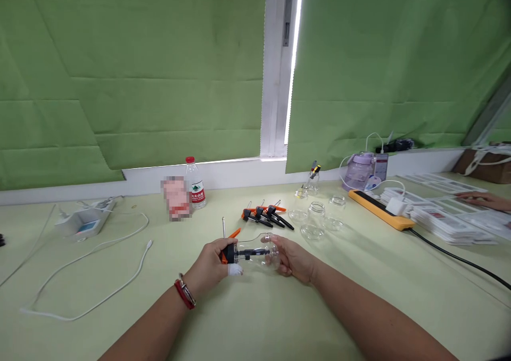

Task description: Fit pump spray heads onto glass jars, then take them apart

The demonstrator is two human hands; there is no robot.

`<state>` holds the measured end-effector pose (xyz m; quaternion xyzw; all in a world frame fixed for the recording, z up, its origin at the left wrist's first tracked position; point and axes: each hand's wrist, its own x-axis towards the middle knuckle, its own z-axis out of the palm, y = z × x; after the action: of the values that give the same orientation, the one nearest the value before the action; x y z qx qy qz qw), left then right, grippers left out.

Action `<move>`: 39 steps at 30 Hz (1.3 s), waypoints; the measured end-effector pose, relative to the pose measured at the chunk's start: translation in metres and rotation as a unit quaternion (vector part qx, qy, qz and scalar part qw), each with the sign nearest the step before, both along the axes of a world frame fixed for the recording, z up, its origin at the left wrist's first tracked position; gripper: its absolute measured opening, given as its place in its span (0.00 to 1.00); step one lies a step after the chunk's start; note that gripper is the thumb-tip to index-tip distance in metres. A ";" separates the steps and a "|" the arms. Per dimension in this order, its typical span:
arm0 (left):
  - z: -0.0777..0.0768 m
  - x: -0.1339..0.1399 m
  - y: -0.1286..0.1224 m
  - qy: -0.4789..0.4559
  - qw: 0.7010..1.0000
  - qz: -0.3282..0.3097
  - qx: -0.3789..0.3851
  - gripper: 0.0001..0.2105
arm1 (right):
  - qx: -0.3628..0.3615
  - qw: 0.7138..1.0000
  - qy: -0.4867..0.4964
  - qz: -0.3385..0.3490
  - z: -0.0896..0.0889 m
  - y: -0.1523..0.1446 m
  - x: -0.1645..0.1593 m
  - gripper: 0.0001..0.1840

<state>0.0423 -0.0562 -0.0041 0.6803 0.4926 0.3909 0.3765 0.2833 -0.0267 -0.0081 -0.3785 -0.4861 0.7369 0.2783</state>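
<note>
Lying sideways between my two hands is a clear bottle (pixel 257 262). A black and orange pump head (pixel 229 253) sits at its left end, with a black tube running inside the bottle. My left hand (pixel 208 264) is closed around the pump head; its thumb has a white wrapping. At the rounded base, my right hand (pixel 293 255) grips the bottle with bent fingers. Beyond them, several black and orange pump heads (pixel 263 216) lie in a row. To their right stand several clear open bottles (pixel 313 232).
A water bottle (pixel 195 184) with a red cap stands at the back, beside a pixelated pink object (pixel 176 198). White cables (pixel 93 250) and a power strip (pixel 85 220) lie left. Rightward are an orange power strip (pixel 379 210), paper stacks (pixel 447 225) and another person's hand (pixel 481 200).
</note>
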 end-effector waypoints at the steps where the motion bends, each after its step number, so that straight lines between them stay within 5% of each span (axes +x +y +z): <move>1: 0.000 0.000 0.000 0.004 1.000 -0.001 0.001 0.29 | -0.002 1.000 0.000 0.002 0.000 0.000 0.000 0.25; 25: 0.000 -0.003 -0.001 0.021 1.000 -0.015 0.017 0.27 | -0.027 0.999 0.009 0.027 -0.004 0.005 0.003 0.26; 34: 0.011 0.018 -0.016 -0.254 0.967 -0.021 0.032 0.43 | -0.054 0.978 0.168 0.114 -0.014 -0.002 -0.011 0.23; 39: 0.007 0.034 -0.020 -0.340 0.940 -0.014 0.000 0.43 | -0.033 0.970 0.198 0.137 -0.018 -0.009 -0.018 0.24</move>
<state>0.0758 -0.0759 0.0031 0.5137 0.3257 0.5937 0.5269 0.2649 -0.0360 -0.0261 -0.1638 -0.4444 0.8438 0.2524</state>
